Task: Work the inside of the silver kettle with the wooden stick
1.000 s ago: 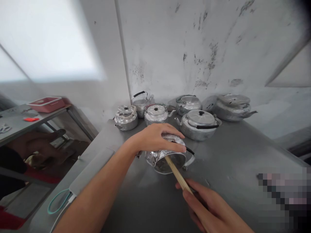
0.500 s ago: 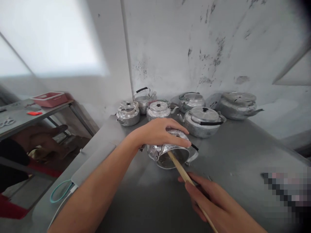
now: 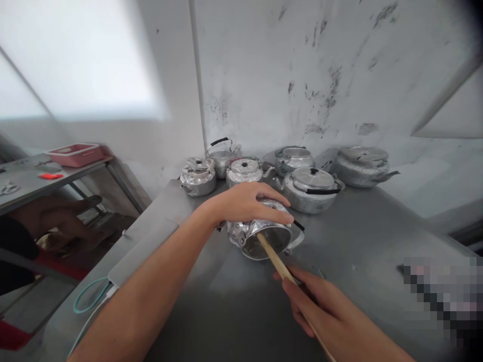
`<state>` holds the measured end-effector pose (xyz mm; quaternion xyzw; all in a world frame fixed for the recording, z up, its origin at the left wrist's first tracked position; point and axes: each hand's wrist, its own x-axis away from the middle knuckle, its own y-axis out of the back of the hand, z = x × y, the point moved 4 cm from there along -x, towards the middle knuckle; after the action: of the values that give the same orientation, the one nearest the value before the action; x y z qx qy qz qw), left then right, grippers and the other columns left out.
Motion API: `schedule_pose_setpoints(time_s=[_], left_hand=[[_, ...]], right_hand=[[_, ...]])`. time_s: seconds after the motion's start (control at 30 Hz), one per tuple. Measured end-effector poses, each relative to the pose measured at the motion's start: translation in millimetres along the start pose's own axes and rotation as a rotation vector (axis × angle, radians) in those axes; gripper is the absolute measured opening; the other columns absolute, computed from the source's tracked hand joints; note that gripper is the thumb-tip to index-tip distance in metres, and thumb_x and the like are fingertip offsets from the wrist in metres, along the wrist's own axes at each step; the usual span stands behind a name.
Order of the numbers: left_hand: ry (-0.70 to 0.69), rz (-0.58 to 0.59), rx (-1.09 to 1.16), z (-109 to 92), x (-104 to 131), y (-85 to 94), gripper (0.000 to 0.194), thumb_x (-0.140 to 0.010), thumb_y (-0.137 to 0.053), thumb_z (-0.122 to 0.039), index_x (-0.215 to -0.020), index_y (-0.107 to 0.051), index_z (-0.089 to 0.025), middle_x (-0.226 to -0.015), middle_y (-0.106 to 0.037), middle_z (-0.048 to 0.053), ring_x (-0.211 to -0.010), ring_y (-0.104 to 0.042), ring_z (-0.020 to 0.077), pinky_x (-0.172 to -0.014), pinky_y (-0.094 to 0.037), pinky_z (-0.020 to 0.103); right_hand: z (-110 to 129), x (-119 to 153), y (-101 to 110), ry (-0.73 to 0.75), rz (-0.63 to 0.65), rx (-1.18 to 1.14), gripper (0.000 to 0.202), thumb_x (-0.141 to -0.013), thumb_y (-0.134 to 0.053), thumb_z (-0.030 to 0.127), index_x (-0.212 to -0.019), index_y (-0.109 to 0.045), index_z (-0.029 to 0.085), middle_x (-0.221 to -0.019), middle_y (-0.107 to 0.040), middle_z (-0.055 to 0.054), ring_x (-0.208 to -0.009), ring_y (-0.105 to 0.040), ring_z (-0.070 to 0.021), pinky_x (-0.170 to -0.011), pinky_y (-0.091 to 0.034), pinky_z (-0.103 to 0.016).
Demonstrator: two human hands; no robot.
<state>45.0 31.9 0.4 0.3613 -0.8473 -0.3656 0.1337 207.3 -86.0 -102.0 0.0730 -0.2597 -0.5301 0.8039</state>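
Note:
A dented aluminium kettle [image 3: 236, 234] lies tipped on the grey table [image 3: 211, 306], its open mouth facing me. Over its upper side rests my left hand [image 3: 251, 203], fingers and thumb gripping the body. My right hand [image 3: 315, 296] is closed round a wooden stick [image 3: 277, 259]. The stick's far end reaches into the kettle's mouth at the left part of the rim; its tip inside is hidden. The kettle's dark-gripped handle [image 3: 299, 225] shows at the right of the body.
Behind stand several more aluminium kettles, among them a lidded kettle [image 3: 313, 198] and a dented kettle [image 3: 198, 183]. A grey flat case [image 3: 145, 251] with a cable lies left. Another table holds a pink basket [image 3: 77, 156]. Someone's legs [image 3: 62, 216] show beneath it.
The view has shifted slightly. Both hands keep their holds, and the stick remains inside the kettle's mouth with little visible movement.

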Motion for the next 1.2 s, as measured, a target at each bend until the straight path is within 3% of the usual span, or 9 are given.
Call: schedule_pose_setpoints(time_s=[0.53, 0.7, 1.2], left_hand=[[0.006, -0.014, -0.005, -1, 0, -0.4, 0.046, -0.087, -0.069, -0.054, -0.126, -0.073, -0.03, -0.139, -0.065, 0.0, -0.129, -0.057, 0.0257, -0.102, -0.046, 0.029], [0.005, -0.007, 0.004, -2, 0, -0.8, 0.048, -0.087, -0.069, -0.056, -0.127, -0.073, -0.03, -0.14, -0.064, 0.001, -0.128, -0.057, 0.0266, -0.1, -0.048, 0.03], [-0.008, 0.011, 0.01, 0, -1, 0.0, 0.048, -0.087, -0.068, -0.056, -0.127, -0.072, -0.03, -0.143, -0.062, 0.002, -0.129, -0.057, 0.0277, -0.101, -0.047, 0.031]], right_hand=[[4, 4, 2, -0.012, -0.013, 0.059, 0.043, -0.098, -0.033, 0.058, -0.081, -0.051, 0.023, -0.067, -0.052, 0.001, -0.064, -0.05, -0.0169, -0.063, -0.043, -0.029], [9, 4, 2, 0.043, -0.02, 0.033, 0.042, -0.098, -0.033, 0.058, -0.08, -0.051, 0.024, -0.065, -0.049, 0.002, -0.061, -0.049, -0.0169, -0.061, -0.043, -0.029], [-4, 4, -8, -0.012, -0.073, -0.085, 0.041, -0.098, -0.042, 0.059, -0.085, -0.06, 0.024, -0.062, -0.046, 0.003, -0.059, -0.046, -0.0158, -0.057, -0.042, -0.025]])
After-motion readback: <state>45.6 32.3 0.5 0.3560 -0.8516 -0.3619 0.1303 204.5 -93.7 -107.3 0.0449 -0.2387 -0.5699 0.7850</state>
